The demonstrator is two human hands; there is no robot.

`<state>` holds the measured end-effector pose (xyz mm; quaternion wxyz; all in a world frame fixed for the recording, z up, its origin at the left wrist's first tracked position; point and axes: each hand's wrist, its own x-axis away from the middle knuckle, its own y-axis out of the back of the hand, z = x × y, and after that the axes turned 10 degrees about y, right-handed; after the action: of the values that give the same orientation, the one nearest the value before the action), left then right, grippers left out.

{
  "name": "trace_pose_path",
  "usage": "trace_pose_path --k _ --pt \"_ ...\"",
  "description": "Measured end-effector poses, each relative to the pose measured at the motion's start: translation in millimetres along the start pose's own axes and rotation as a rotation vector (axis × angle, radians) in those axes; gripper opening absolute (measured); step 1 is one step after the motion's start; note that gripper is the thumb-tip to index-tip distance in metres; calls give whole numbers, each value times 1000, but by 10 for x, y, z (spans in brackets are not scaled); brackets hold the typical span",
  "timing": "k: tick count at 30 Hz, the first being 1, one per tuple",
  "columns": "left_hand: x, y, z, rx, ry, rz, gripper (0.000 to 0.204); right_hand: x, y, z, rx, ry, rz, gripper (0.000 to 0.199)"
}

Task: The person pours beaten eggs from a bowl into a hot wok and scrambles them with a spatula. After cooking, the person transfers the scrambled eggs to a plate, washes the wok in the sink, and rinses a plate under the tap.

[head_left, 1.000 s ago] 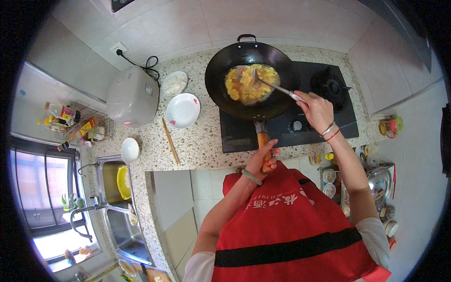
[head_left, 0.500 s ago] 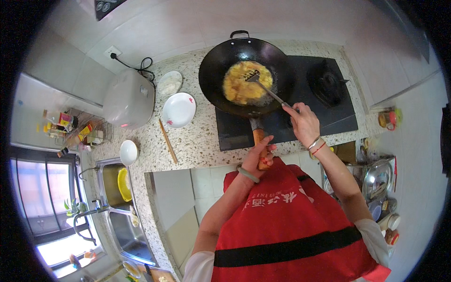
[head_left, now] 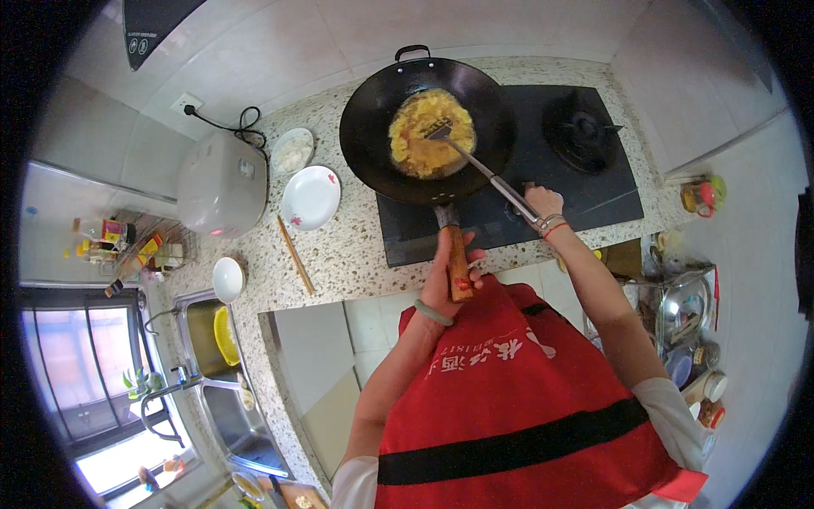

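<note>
Across the kitchen before you runs a speckled countertop (head_left: 352, 254), curving with the lens. Your red apron (head_left: 509, 399), crossed by a black band, fills the lower middle. To your left is a double-basin sink (head_left: 242, 424), with a yellow colander (head_left: 224, 335) in its farther basin. Ahead lies a black cooktop (head_left: 606, 182), its right-hand burner bare, and a black wok (head_left: 369, 127) sits over its left part. A pale rice cooker (head_left: 216, 182) stands on the counter further left. At the wok's bottom lies a yellow egg mixture (head_left: 414, 144). A slotted turner (head_left: 483, 170) has its head in that egg, its shaft crossing the near right rim and its end reaching your right wrist. Between cooker and wok sits a white plate (head_left: 311, 198) with pink marks; just beyond it, a smaller plate (head_left: 294, 151) bears something white. Your left hand (head_left: 445, 271) is wrapped around the wok's wooden handle (head_left: 458, 254). Your right hand (head_left: 544, 202) curls over the cooktop's front, fingertips hidden, so whether they grip anything cannot be told. A white bowl (head_left: 228, 280) stands near the sink; wooden chopsticks (head_left: 297, 257) lie on your side of the pink-marked plate.
</note>
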<state>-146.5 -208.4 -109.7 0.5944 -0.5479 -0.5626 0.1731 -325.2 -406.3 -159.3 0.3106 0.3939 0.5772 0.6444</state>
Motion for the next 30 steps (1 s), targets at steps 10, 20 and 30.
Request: trace_pose_path --k 10,20,30 --pt "-270 447 121 127 19 31 69 -259 -125 -67 29 -28 246 26" --pt "-248 404 60 104 14 61 66 -240 69 -69 -90 -143 308 49" --pt "-210 335 55 92 19 62 67 -178 114 -61 -108 -201 280 53"
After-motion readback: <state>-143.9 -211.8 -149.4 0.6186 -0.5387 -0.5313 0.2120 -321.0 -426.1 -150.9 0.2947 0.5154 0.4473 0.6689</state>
